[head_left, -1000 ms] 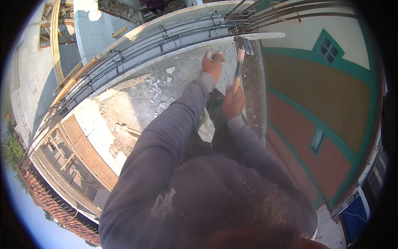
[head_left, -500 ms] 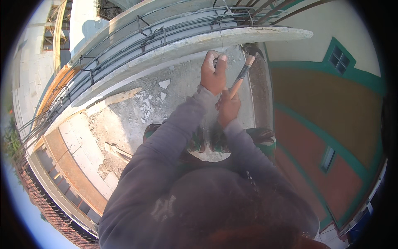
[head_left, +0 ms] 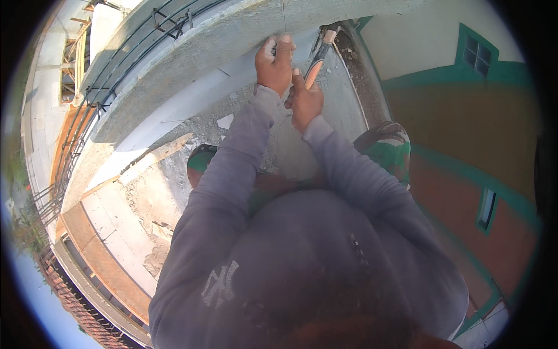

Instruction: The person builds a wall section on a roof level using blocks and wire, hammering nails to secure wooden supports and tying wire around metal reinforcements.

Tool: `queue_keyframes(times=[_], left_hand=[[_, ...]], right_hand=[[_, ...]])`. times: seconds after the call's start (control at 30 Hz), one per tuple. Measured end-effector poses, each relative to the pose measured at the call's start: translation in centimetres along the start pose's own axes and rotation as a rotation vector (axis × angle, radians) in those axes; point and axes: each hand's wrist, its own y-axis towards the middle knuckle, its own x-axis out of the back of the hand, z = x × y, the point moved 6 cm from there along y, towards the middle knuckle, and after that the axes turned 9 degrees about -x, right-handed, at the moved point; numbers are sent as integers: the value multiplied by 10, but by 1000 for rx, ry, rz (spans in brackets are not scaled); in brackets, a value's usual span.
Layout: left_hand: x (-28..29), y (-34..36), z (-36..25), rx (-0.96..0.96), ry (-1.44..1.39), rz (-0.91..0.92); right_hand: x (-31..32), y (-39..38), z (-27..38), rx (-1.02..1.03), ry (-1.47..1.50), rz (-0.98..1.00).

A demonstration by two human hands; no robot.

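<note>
My left hand (head_left: 275, 67) is closed at the edge of a pale concrete ledge (head_left: 224, 46), thumb raised, around something greyish that I cannot make out; a thin line rises above it. Just below and to the right, my right hand (head_left: 304, 102) grips a hammer (head_left: 314, 72) by its orange-and-black handle, its head tilted up near the ledge's underside. Rough concrete floor with white rubble (head_left: 225, 120) lies under my arms. My knees (head_left: 387, 151) in green camouflage show on either side of my forearms.
Steel rebar cages (head_left: 168, 23) run along the ledge at upper left. Wooden boards (head_left: 93, 250) and formwork border the lower left, above a tiled roof. On the right stands a painted wall (head_left: 465, 122) with green trim and small windows. A dark dirt gap (head_left: 359, 64) runs beside it.
The view has tipped closer to the ledge, which now spans the top. My hands have drawn together and shifted up-left in the picture; my knees have spread into view as in a crouch.
</note>
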Motion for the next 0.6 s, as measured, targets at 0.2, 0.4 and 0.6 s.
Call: queue_keyframes(times=[0.2, 0.4, 0.6], left_hand=[[9, 0, 8, -26, 24, 28], [25, -37, 44, 162, -57, 24], [16, -37, 27, 47, 120, 34]], right_hand=[[67, 13, -67, -38, -313, -140], [100, 14, -126, -470, -687, 5], [141, 85, -172, -216, -1538, 176]])
